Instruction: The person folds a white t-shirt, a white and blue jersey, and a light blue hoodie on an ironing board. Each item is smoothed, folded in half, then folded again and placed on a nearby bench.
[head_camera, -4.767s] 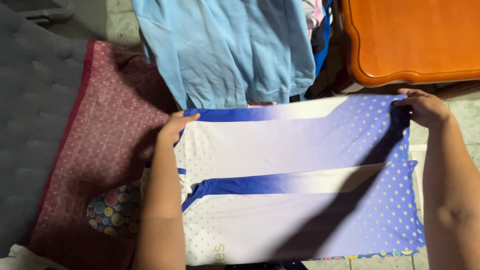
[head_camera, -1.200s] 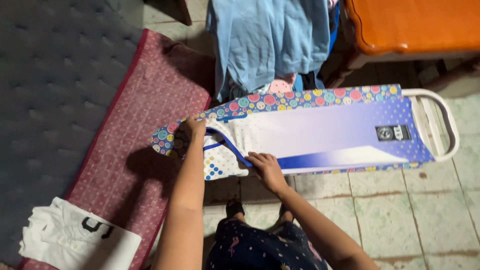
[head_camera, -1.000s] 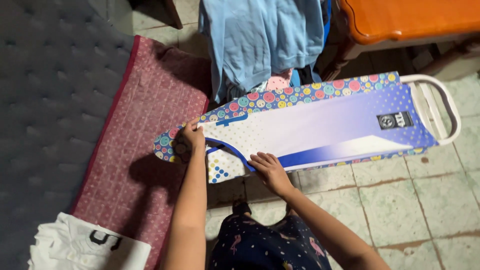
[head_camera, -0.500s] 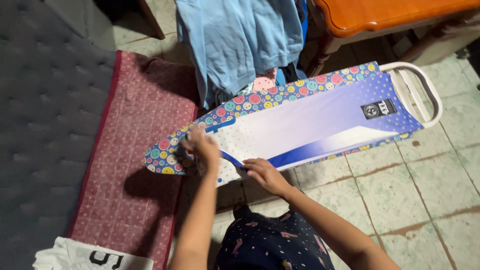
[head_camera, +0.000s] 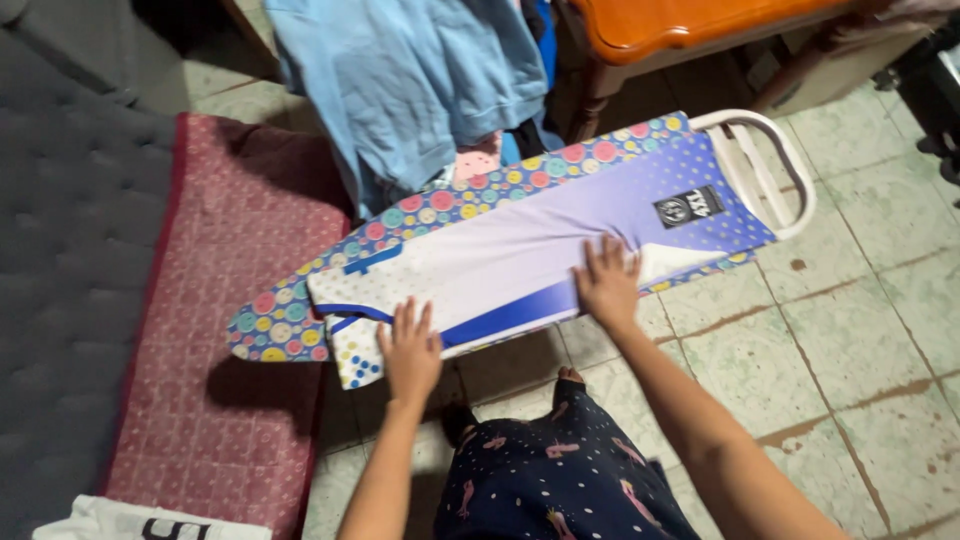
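Seen from the head camera, a folded white-to-blue garment of smooth dotted fabric (head_camera: 530, 255) lay along a narrow ironing board with a cover of coloured circles (head_camera: 290, 310), its white wire rest (head_camera: 765, 170) at the far right end. The left hand (head_camera: 410, 352) lay flat, fingers spread, on the garment's near edge by the board's pointed end; its grip was released, grasping nothing. The right hand (head_camera: 606, 282) pressed palm-down further along the same edge, likewise unclenched. Judging from this, the step in hand was smoothing the fold flat. The next move would call for a grip on one end of the cloth while the crease stayed aligned. Beyond the board hung a light blue sweatshirt (head_camera: 405, 85), beside an orange wooden table (head_camera: 690, 25); a dark red patterned mat (head_camera: 215, 280) covered the tiled floor (head_camera: 850, 330)
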